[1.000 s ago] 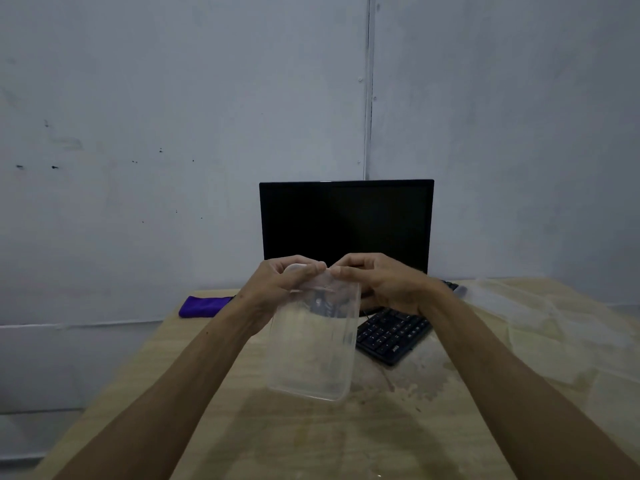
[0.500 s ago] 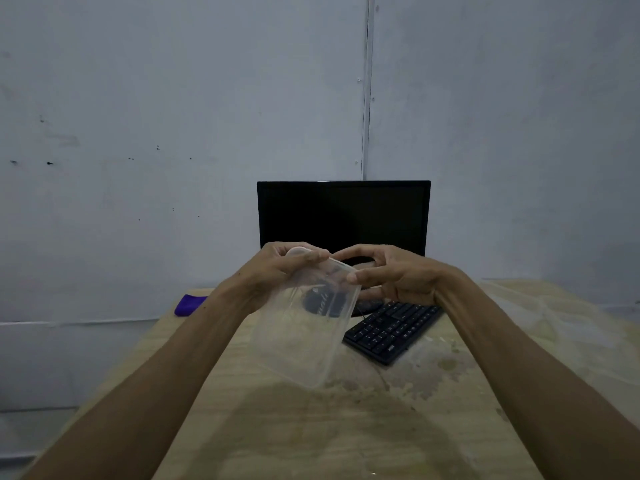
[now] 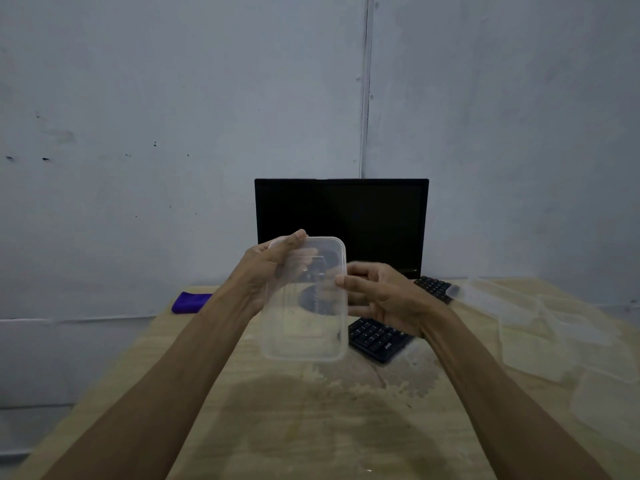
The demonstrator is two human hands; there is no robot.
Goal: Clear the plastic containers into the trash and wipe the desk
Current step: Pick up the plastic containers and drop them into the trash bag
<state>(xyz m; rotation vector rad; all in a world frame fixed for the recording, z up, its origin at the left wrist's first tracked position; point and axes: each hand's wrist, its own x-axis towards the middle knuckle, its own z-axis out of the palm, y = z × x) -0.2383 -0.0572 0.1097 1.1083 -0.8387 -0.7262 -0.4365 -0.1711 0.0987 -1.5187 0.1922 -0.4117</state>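
Note:
A clear rectangular plastic container (image 3: 304,317) is held upright above the wooden desk (image 3: 214,427), in front of the monitor. My left hand (image 3: 266,268) grips its upper left corner, fingers curled over the rim. My right hand (image 3: 384,299) is at the container's right edge, slightly blurred, with its thumb on the rim and its fingers curled just behind it. Several more clear containers and lids (image 3: 554,327) lie on the right side of the desk. A purple cloth (image 3: 190,302) sits at the desk's far left corner.
A black monitor (image 3: 341,216) stands at the back against the grey wall. A black keyboard (image 3: 377,337) lies at an angle below my right hand. Wet stains and crumbs (image 3: 381,382) cover the middle of the desk.
The container has been turned upright and lifted slightly. My right hand has slid from its top corner down to the right edge. My left hand keeps its hold.

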